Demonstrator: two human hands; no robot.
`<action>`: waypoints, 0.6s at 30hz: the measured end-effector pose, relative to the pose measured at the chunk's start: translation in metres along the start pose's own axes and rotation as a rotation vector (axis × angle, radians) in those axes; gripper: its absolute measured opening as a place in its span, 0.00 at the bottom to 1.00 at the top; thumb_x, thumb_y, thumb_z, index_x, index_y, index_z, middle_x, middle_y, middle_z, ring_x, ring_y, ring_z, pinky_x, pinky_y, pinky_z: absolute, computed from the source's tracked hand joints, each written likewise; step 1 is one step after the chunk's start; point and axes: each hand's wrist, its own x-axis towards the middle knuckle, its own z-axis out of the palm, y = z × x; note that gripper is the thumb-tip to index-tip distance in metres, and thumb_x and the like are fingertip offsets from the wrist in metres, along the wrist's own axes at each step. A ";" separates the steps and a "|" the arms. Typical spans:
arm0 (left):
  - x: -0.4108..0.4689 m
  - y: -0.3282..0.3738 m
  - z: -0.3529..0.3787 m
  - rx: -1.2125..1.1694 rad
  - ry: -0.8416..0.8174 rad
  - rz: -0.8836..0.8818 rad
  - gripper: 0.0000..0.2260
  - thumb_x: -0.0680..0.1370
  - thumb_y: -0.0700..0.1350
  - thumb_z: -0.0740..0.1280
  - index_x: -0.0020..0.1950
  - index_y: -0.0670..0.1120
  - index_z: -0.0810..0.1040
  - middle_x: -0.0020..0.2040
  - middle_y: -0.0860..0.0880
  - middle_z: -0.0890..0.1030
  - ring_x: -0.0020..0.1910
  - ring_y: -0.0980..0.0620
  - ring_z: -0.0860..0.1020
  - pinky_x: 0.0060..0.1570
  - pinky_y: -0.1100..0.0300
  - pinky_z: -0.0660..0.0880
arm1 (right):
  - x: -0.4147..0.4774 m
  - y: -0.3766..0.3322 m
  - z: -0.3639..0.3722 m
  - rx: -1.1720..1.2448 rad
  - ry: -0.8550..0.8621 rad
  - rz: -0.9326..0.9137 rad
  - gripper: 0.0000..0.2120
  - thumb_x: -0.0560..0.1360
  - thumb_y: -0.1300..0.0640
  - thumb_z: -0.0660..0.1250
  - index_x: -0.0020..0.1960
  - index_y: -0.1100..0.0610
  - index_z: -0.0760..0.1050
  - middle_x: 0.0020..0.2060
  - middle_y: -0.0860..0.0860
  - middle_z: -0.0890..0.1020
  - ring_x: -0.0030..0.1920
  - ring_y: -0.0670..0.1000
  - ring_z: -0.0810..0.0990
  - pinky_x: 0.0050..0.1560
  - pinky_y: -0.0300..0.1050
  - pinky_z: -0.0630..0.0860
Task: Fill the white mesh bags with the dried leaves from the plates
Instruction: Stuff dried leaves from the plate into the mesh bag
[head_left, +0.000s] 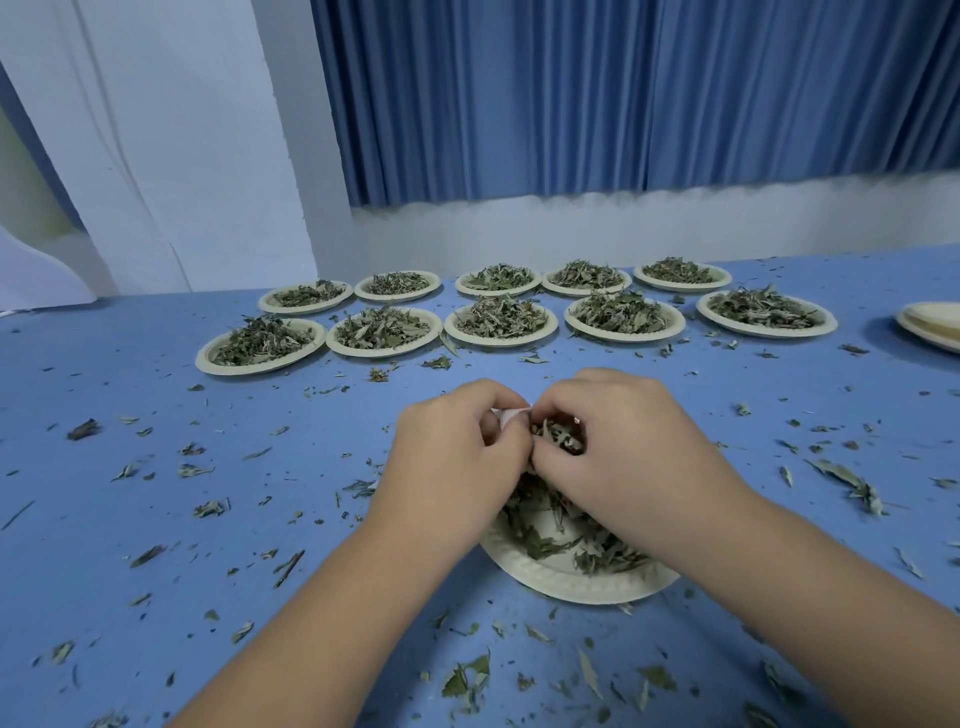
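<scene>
Both hands meet at the centre of the frame, right above the near plate (566, 584). The left hand (457, 457) has its fingers curled in, thumb and fingertips pinching a small white fold. That sliver is all that shows of the white mesh bag (511, 414), and the rest of it is hidden behind the knuckles.

The right hand (623, 447) is bunched too, its fingers clawed round a clump of dried leaves (558, 439), touching the left hand's fingertips.

Here's what matters: the bag's mouth sits just left of that clump, at the same height, so the leaves look set to go sideways and down into it. The right hand is the feeder and the left hand the holder. I can't tell which way the bag's length runs or how wide it gapes.

More leaves wait on the near plate below. Ten heaped plates (501, 319) line the upper middle in two rows, so I'd judge plenty of filling remains. Crumbs litter the blue table (156, 519), and spilling is the risk.
</scene>
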 end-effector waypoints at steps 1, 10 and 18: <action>0.001 0.000 -0.001 -0.024 0.007 -0.022 0.07 0.76 0.43 0.68 0.40 0.54 0.81 0.25 0.57 0.76 0.26 0.61 0.71 0.27 0.72 0.65 | 0.000 0.001 -0.001 0.049 -0.012 0.001 0.07 0.72 0.50 0.67 0.49 0.48 0.81 0.36 0.42 0.74 0.40 0.40 0.73 0.41 0.31 0.69; 0.001 0.004 -0.004 -0.204 -0.007 -0.129 0.06 0.76 0.44 0.69 0.40 0.52 0.82 0.33 0.47 0.82 0.31 0.50 0.77 0.31 0.62 0.72 | 0.000 0.001 0.002 0.203 0.005 0.039 0.06 0.70 0.57 0.74 0.39 0.48 0.77 0.33 0.44 0.76 0.38 0.41 0.75 0.38 0.30 0.70; 0.001 0.005 -0.005 -0.224 -0.024 -0.151 0.07 0.76 0.44 0.69 0.39 0.51 0.82 0.28 0.49 0.79 0.27 0.58 0.73 0.28 0.69 0.68 | 0.000 0.005 0.002 0.358 0.042 0.037 0.13 0.69 0.64 0.73 0.39 0.46 0.78 0.35 0.42 0.78 0.37 0.40 0.77 0.39 0.27 0.72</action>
